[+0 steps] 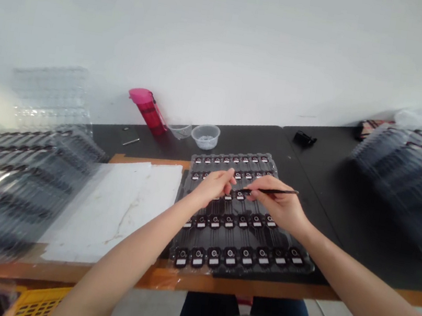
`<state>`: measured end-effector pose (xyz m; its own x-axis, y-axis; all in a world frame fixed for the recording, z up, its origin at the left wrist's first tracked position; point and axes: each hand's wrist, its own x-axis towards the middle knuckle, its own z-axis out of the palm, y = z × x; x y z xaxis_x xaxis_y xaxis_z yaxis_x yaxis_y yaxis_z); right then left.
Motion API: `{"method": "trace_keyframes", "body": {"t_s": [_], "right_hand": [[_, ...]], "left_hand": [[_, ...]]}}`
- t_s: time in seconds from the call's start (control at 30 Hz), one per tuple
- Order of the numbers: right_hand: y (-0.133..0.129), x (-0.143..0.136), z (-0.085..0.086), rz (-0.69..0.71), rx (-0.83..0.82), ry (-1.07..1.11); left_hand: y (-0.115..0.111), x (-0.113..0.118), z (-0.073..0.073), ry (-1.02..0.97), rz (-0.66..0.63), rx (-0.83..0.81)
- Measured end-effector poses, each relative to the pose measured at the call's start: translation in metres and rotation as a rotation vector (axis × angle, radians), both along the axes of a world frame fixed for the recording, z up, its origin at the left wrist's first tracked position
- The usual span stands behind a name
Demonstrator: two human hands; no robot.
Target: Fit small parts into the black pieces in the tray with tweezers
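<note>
A clear plastic tray (219, 236) lies on the table in front of me, with rows of small black parts (230, 256), each bearing a ring mark and a white label. Over its middle, my right hand (281, 204) grips a thin black stick-like tool (279, 191) like a pen. The tool's inner end points left at a part in the middle row. My left hand (218, 186) hovers over the same row, fingers curled and thumb near the fingertips. Whatever it pinches, if anything, is too small to make out. Both hands cover some of the parts.
Stacked trays stand at the left (12, 186) and right (417, 183). White sheets (128, 204) lie left of my tray. Behind are a pink bottle (148, 112), a clear bowl (205, 137) with small bits, and a black object (305, 139). A yellow basket (40, 304) sits below the table edge.
</note>
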<state>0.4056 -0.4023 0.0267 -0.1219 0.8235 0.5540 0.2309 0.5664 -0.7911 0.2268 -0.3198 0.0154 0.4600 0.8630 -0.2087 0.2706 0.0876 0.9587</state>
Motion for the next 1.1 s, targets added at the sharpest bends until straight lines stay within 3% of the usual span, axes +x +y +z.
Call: {"method": "trace_keyframes", "body": {"t_s": [0.17, 0.33, 0.7, 1.1], "right_hand": [[0.011, -0.007, -0.012, -0.005, -0.071, -0.041], [0.023, -0.011, -0.024, -0.027, -0.048, -0.109], [0.029, -0.011, -0.039, -0.025, -0.053, -0.146], [0.029, -0.013, -0.040, -0.015, -0.047, -0.144]], "left_hand": [[0.007, -0.011, -0.004, 0.410, 0.032, 0.383], [0.007, -0.010, -0.005, 0.660, -0.008, 0.509], [0.011, -0.011, -0.011, 0.704, -0.047, 0.518], [0.010, -0.010, -0.009, 0.717, -0.041, 0.503]]}}
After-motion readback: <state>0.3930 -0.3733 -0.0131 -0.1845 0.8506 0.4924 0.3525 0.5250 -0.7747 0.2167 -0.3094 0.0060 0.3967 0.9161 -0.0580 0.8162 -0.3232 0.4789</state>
